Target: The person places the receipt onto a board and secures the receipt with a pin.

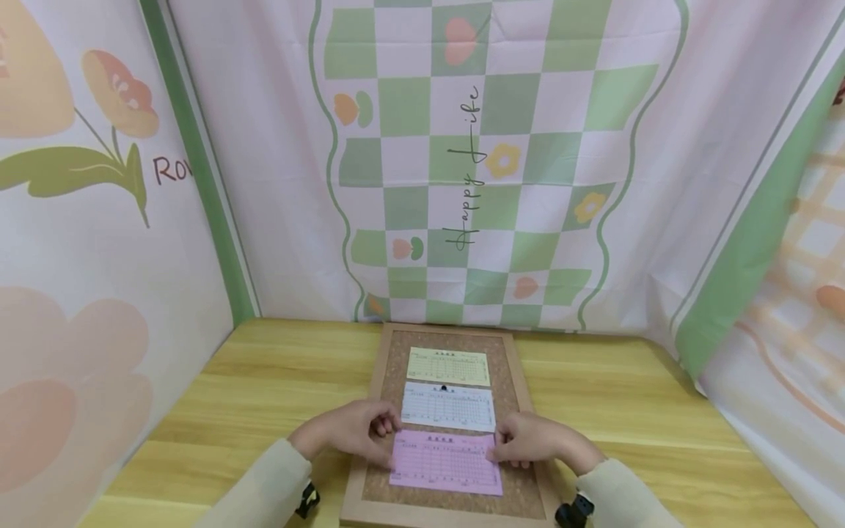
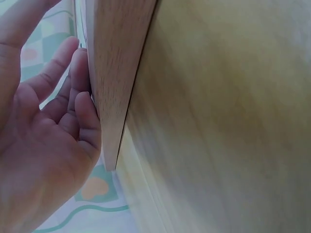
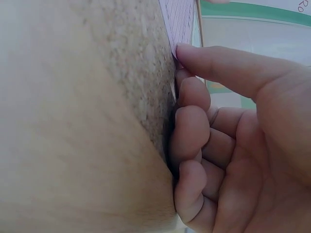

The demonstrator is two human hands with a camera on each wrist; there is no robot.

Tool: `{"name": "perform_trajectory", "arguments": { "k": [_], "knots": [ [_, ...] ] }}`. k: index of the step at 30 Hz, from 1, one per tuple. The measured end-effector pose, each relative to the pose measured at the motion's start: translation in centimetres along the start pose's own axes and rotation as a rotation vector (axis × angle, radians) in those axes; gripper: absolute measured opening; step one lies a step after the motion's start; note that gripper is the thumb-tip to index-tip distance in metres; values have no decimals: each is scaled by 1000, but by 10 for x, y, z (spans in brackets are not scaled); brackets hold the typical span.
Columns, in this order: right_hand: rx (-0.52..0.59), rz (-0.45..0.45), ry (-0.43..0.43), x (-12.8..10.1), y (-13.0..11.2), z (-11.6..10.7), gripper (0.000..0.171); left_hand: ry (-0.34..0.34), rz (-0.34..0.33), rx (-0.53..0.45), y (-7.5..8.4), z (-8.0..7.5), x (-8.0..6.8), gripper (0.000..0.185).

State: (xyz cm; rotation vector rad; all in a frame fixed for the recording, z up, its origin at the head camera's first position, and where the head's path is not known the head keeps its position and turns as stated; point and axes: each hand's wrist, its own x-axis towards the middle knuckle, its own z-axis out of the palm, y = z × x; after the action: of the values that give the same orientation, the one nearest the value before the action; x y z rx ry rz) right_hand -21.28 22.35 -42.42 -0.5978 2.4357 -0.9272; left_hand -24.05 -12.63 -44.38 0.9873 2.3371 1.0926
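Observation:
A pink printed form slip (image 1: 446, 463) lies over the near part of a cork board (image 1: 521, 501). The right hand (image 1: 531, 440) pinches the slip's right edge; in the right wrist view its thumb (image 3: 204, 58) is on the paper's corner and the other fingers curl against the cork. The left hand (image 1: 350, 431) is at the slip's left edge, its extended thumb touching there. Its other fingers bend loosely beside the board's wooden frame (image 2: 114, 82), apart from the thumb. Beyond the pink slip are a blue slip (image 1: 449, 411) with a black pushpin (image 1: 444, 388) and a yellow slip (image 1: 449, 365).
The framed board rests on a wood-grain table (image 1: 264, 381), its far end close to a green-and-white checked curtain (image 1: 462, 183). Printed fabric (image 1: 79, 242) hangs along the left side, with more cloth at the right. Black wrist straps (image 1: 574, 512) show at both sleeves.

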Motion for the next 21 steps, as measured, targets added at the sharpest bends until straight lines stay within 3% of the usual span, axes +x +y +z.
{"name": "perform_trajectory", "arguments": {
  "k": [21],
  "knots": [
    [0,5,9,-2,-2,0,25,18,16,90,4,5,3,46]
  ]
}}
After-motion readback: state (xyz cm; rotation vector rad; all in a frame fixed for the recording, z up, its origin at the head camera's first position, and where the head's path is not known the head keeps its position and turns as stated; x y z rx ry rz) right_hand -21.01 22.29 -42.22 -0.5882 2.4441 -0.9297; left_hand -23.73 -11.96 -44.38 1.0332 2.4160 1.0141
